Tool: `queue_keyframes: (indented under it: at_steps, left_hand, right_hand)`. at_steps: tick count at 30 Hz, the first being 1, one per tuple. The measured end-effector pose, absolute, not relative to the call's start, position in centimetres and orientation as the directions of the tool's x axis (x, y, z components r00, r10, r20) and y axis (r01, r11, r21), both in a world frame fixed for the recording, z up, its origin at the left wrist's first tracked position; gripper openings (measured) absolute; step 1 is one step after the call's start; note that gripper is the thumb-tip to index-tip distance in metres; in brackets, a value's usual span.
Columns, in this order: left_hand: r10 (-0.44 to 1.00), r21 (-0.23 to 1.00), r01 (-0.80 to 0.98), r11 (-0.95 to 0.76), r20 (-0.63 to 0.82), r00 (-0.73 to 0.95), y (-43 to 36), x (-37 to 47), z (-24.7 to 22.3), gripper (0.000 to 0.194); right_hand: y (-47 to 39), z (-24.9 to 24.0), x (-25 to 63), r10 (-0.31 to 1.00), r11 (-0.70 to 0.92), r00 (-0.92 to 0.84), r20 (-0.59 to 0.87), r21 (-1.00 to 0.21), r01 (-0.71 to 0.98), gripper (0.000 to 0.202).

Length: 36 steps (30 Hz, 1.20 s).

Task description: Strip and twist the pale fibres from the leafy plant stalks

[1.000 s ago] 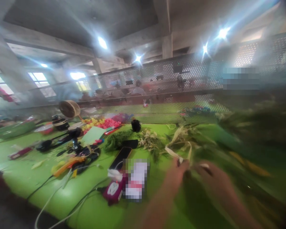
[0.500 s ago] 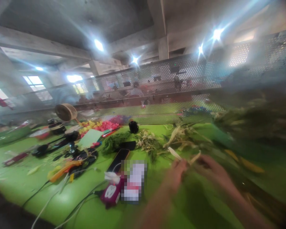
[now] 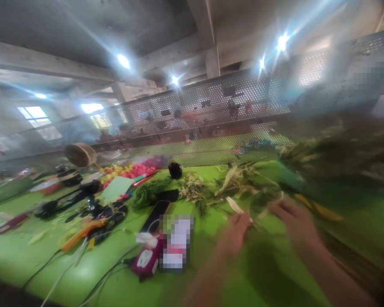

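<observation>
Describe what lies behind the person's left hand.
Past the left hand, which pinches a pale strip, lie dry leaves on the green table, then a metal screen with holes. Covered, so not visible: the strip's pinched end and the table directly under the hand.

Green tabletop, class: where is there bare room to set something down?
Bare patches: between the left hand and pixelated item; front left, between the dark red item and leftmost black cord. Crowded: around the dried-looking leaves and pink pieces.
</observation>
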<state>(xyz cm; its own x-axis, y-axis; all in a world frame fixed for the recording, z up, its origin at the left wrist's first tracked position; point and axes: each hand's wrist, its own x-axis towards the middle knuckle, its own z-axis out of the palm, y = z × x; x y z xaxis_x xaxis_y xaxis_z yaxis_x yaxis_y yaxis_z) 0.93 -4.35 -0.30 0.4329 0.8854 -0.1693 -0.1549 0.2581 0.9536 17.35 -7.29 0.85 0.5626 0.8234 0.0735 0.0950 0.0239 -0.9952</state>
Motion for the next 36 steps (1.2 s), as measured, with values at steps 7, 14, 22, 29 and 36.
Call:
queue_keyframes:
  at_steps: [7, 14, 22, 29, 36]
  left_hand:
    - [0.883, 0.999, 0.022, 0.044, -0.049, 0.467, -3.8, 0.7, -0.8, 0.039]
    - [0.824, 0.995, 0.054, 0.086, -0.102, 0.557, -4.8, 1.2, -1.5, 0.027]
    - [0.722, 0.995, 0.091, 0.045, -0.095, 0.685, -5.7, 1.1, -0.3, 0.023]
    - [0.603, 0.976, 0.218, -0.001, -0.174, 0.779, -5.6, 2.1, -1.1, 0.027]
    - [0.806, 0.954, -0.192, 0.228, -0.075, 0.587, -3.7, 2.1, -1.0, 0.042]
  right_hand:
    - [-5.9, -0.8, 19.5, 0.792, 0.186, 0.339, 0.507, -0.731, 0.657, 0.048]
    - [-6.6, -0.8, 17.7, 0.874, 0.38, 0.027, 0.485, -0.718, 0.583, 0.023]
    - [-6.9, -0.4, 17.6, 0.851, 0.287, 0.278, 0.446, -0.837, 0.466, 0.017]
    - [-6.8, -0.1, 17.7, 0.788, 0.284, 0.311, 0.532, -0.762, 0.582, 0.014]
    - [-7.6, 0.8, 17.7, 0.786, 0.194, 0.375, 0.491, -0.772, 0.605, 0.023]
